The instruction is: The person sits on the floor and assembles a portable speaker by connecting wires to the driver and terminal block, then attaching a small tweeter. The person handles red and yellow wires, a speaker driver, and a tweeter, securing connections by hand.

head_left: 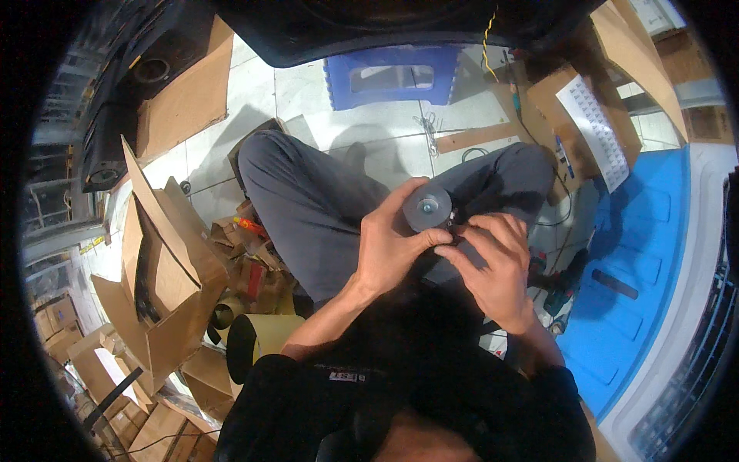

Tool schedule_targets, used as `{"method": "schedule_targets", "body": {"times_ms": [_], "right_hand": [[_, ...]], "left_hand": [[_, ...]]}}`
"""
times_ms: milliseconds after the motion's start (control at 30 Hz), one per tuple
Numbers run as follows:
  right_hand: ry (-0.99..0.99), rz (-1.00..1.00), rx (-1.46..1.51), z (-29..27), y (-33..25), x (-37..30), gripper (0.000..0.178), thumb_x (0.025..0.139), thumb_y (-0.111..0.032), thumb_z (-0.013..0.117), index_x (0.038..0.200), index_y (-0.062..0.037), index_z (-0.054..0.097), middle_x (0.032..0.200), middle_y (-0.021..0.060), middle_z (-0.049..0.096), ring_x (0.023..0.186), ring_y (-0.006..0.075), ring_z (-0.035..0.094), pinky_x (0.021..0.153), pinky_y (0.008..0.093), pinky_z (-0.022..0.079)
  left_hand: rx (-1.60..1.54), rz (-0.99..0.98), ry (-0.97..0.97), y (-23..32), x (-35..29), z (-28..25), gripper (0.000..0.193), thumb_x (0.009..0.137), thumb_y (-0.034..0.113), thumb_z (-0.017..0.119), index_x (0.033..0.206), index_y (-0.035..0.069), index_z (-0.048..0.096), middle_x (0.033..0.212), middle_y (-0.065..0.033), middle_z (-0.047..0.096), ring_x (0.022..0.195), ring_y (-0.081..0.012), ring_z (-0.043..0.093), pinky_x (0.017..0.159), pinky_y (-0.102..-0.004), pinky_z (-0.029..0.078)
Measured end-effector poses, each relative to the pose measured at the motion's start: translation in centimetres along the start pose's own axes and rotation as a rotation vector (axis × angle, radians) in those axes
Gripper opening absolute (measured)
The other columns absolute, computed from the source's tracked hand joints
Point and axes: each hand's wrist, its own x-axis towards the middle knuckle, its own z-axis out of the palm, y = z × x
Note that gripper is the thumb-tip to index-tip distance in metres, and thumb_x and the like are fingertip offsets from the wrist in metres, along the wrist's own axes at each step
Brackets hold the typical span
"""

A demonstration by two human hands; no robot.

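Note:
In front of my lap I hold a round, dark grey part [419, 217] with a recessed, silvery centre facing up. My left hand [385, 245] is wrapped around its left side, with the thumb along its lower edge. My right hand [494, 266] is at the part's lower right, thumb and fingers drawn together in a pinch. Whatever sits between those fingertips is small, dark and partly hidden, and I cannot make it out. Under both hands are my crossed legs in grey trousers [308, 208].
Torn cardboard boxes [173, 285] and yellowish rolls [265, 343] crowd the left. A blue plastic stool [339, 81] stands ahead beneath a black panel [400, 31]. To the right lie a large blue panel [639, 254], a printed sheet [593, 131] on cardboard, a power drill [558, 296] and cables.

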Motion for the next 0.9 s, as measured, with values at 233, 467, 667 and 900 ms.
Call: {"method": "schedule_targets", "body": {"times_ms": [233,467,667,900], "right_hand": [[-0.108,0.012,-0.003,0.9,1.3,-0.2,0.026,0.07,-0.012,0.082,0.094,-0.0018,0.076,0.094,0.0102,0.072,0.092,0.0309,0.064,0.088,0.0459,0.044],[-0.151,-0.162,0.037,1.4,2.2,0.0,0.018,0.086,-0.013,0.075,0.076,-0.0008,0.067,0.083,0.0103,0.067,0.088,0.0314,0.065,0.087,0.0451,0.045],[-0.136,-0.251,-0.014,1.8,3.0,-1.5,0.018,0.078,-0.011,0.083,0.085,0.0016,0.072,0.09,0.0128,0.071,0.09,0.0303,0.067,0.094,0.0456,0.048],[-0.049,-0.457,-0.139,2.7,3.2,-2.1,0.018,0.091,-0.012,0.07,0.104,-0.0001,0.073,0.103,0.0165,0.071,0.095,0.0345,0.065,0.096,0.0557,0.05]], "left_hand": [[0.346,0.236,0.059,-0.8,-0.1,0.0,0.079,0.055,0.025,0.1,0.121,-0.004,0.068,0.11,-0.0164,0.073,0.104,-0.0233,0.07,0.094,-0.0354,0.053],[0.424,0.13,0.012,-0.5,-0.1,-0.1,0.074,0.068,0.038,0.094,0.126,0.001,0.068,0.107,-0.0196,0.07,0.099,-0.0337,0.068,0.085,-0.0403,0.055],[0.418,0.08,-0.02,-1.3,-0.5,-0.3,0.076,0.074,0.047,0.09,0.13,0.002,0.067,0.097,-0.0201,0.066,0.09,-0.0328,0.068,0.081,-0.0403,0.055],[0.439,0.182,0.069,-1.7,-0.5,0.2,0.068,0.071,0.031,0.095,0.127,0.001,0.07,0.087,-0.0145,0.065,0.072,-0.0209,0.063,0.066,-0.034,0.054]]}}
